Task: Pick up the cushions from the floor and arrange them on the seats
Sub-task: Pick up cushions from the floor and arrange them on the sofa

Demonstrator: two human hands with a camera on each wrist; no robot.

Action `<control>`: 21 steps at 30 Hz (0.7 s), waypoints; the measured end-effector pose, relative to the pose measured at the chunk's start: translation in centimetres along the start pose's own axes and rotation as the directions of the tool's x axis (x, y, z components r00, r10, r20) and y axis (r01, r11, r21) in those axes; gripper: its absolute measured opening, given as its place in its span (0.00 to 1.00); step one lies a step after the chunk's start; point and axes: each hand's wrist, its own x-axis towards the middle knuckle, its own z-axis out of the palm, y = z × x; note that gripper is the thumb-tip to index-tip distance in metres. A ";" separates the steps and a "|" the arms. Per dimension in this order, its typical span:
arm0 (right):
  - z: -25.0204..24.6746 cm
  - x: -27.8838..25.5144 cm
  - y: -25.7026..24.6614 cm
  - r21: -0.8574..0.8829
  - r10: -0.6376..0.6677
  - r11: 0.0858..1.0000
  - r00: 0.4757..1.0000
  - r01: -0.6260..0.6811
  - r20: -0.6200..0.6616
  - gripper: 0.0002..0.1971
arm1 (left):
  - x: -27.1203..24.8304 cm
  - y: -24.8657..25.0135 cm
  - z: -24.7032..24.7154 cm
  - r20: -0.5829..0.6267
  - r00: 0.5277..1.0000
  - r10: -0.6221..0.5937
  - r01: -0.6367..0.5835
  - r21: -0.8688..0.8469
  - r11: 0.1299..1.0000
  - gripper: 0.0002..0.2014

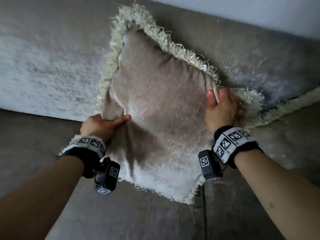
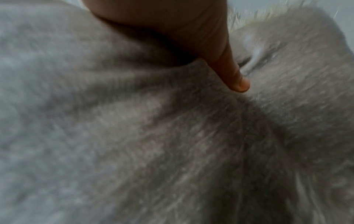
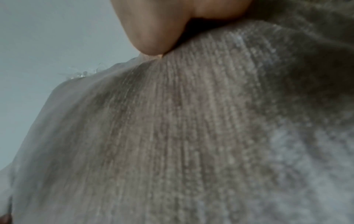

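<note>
Against the sofa backrest [image 1: 251, 49] I hold the fringed cushion [image 1: 155, 104] by opposite edges; left hand [image 1: 98, 125] and right hand [image 1: 221, 110] pinch its fabric to seat it upright.

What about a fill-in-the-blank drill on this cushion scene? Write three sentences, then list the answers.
1. The cushion is held by ____ hands.
2. The cushion's edge is trimmed with a cream ____.
3. The left hand puts its ____ on the front of the cushion; the right hand does likewise.

Answers: two; fringe; thumb
</note>
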 end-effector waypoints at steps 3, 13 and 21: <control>-1.0 -0.9 -0.2 0.062 0.145 0.988 0.989 -0.143 -0.024 0.20 | 1.3 4.1 -5.4 -0.047 0.985 0.166 -0.157 0.160 0.974 0.41; -0.3 -5.5 0.9 0.115 0.393 0.914 0.919 -0.390 -0.006 0.20 | 2.8 9.4 -8.9 0.095 0.939 0.331 -0.336 0.466 0.819 0.41; 2.4 -4.7 2.1 0.149 0.314 0.943 0.944 -0.297 -0.102 0.24 | 4.4 7.1 -6.1 0.023 0.938 0.346 -0.321 0.440 0.839 0.39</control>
